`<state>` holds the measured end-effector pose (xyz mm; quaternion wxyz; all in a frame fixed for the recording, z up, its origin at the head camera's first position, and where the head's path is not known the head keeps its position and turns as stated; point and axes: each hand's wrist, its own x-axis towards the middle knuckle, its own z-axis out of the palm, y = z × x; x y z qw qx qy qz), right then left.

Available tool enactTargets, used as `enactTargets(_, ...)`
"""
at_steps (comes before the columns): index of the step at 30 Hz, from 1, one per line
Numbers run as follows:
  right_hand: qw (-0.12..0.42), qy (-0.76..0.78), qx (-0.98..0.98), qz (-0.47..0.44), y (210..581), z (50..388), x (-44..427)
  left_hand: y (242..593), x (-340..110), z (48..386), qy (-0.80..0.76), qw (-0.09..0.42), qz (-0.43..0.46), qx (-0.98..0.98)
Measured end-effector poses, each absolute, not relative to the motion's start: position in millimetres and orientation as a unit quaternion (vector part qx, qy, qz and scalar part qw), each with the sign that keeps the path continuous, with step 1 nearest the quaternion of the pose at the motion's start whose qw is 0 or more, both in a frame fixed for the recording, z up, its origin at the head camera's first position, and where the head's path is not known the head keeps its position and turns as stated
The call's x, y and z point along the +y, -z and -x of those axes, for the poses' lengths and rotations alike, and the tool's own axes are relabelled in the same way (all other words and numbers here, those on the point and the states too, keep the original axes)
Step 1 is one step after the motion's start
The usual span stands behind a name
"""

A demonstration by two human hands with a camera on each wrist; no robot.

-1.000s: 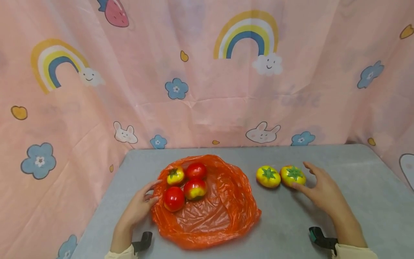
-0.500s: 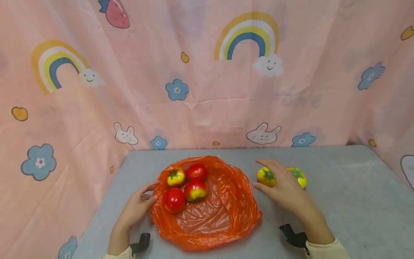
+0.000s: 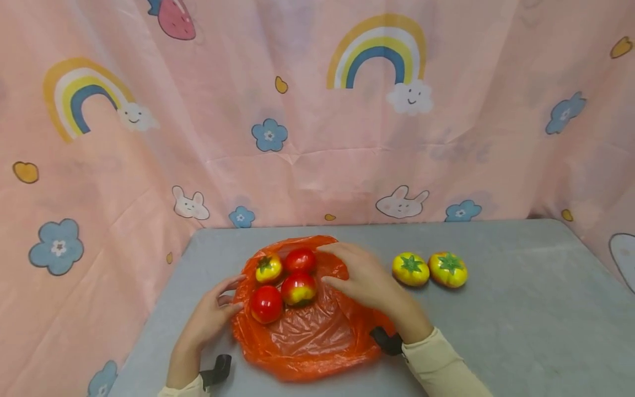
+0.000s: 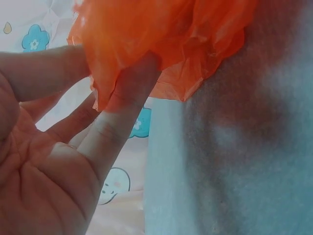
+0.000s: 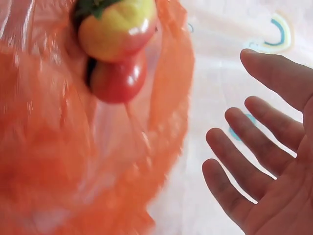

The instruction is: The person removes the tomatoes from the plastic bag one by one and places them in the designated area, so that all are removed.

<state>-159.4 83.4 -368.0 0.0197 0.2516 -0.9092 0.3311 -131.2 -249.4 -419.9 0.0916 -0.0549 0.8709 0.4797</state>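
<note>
An orange plastic bag (image 3: 317,336) lies spread on the table with several glossy red and yellow toy fruits (image 3: 299,289) in its left half. One of them (image 5: 120,32) shows a green leafy top, like a persimmon. At the bag's left edge my left hand (image 3: 210,311) touches the rim; its fingers are apart, with thin film (image 4: 127,39) hiding some tips. My right hand (image 3: 367,278) is over the bag's right side, close to the fruits, fingers spread and holding nothing. Two yellow persimmon-like fruits (image 3: 410,269) (image 3: 448,269) sit right of the bag.
The grey table (image 3: 521,309) stretches out to the right and along the front. A pink curtain (image 3: 317,176) with rainbows and flowers hangs behind the table and at its sides. A dark camera mount (image 3: 386,341) is on the right wrist.
My right hand has moved left, from the two yellow fruits past them to over the bag. Those fruits stay in place. My left hand and the fruits in the bag look unmoved.
</note>
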Motion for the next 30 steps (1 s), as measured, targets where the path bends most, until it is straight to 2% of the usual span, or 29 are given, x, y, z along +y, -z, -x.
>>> enactTargets(11,-0.036,-0.346,-0.900,-0.265,396,160,51,419,-249,132,-0.480,0.094,0.059,0.870)
enactTargets(21,-0.105,-0.329,-0.910,-0.232,407,157,39,418,-249,131,-0.474,0.093,0.060,0.874)
enactTargets(30,-0.119,-0.333,-0.909,-0.222,414,157,38,417,-248,130,-0.474,0.093,0.063,0.873)
